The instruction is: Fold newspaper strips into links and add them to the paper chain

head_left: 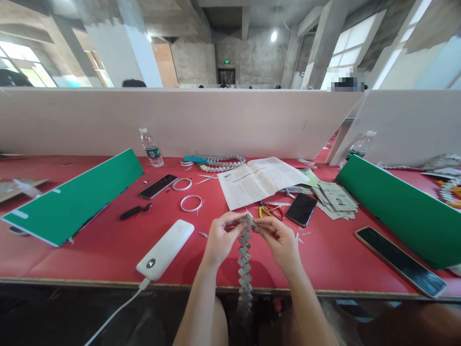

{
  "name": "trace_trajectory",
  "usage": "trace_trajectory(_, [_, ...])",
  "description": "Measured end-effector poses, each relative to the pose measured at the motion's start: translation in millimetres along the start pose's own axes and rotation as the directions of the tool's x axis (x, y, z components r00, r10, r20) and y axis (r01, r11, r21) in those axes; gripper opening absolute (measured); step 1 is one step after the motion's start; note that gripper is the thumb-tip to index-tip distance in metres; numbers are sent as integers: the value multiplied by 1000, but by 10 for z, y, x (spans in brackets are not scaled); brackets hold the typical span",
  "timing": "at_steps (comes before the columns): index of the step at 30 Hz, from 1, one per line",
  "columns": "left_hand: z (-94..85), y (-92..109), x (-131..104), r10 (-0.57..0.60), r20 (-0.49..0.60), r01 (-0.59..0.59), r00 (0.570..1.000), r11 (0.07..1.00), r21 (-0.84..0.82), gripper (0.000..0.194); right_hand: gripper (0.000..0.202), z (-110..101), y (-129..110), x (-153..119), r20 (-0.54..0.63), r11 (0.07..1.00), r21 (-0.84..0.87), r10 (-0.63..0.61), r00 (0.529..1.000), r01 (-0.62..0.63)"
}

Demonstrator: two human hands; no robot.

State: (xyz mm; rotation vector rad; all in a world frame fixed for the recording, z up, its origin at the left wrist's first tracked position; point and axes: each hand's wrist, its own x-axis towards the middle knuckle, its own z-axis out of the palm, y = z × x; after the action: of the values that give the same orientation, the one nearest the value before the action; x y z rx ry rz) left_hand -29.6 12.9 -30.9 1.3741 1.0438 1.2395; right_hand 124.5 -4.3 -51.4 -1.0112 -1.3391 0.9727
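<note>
A grey zigzag chain of folded paper hangs from between my hands, over the table's front edge and down toward my lap. My left hand is closed, its thumb and fingers pinching the chain's top end from the left. From the right, my right hand pinches the same end with closed fingers. Just beyond the hands lie red and yellow-handled pliers and an open sheet of printed paper. Cut printed slips are piled farther right.
A white power bank with a cable lies left. Phones rest on the red table. Two white rings, a black-handled tool and a bottle are also there. Green boards stand at both sides; a pale partition crosses behind.
</note>
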Motion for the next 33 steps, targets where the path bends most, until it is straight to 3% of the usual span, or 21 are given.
trace_trajectory(6, [14,53,-16,9,57,-8,998,1000,-20,26,19,-21,-65,-17,-1,981,-146,-127,992,126])
trace_trajectory(10, [22,57,-17,-47,78,51,996,997,-57,31,40,-96,-107,-17,116,919,-309,-220,969,246])
trace_trajectory(16, [-42,96,-23,-131,96,136,987,989,-49,37,40,-161,-148,-58,225,800,-492,-265,938,344])
trace_trajectory(23, [-60,134,-39,-164,152,171,975,985,-35,20,33,-148,-206,-87,246,808,-470,-266,932,355])
trace_trajectory(33, [-37,150,-54,-174,138,184,975,981,-64,25,27,-127,-169,-111,136,871,-391,-265,955,297])
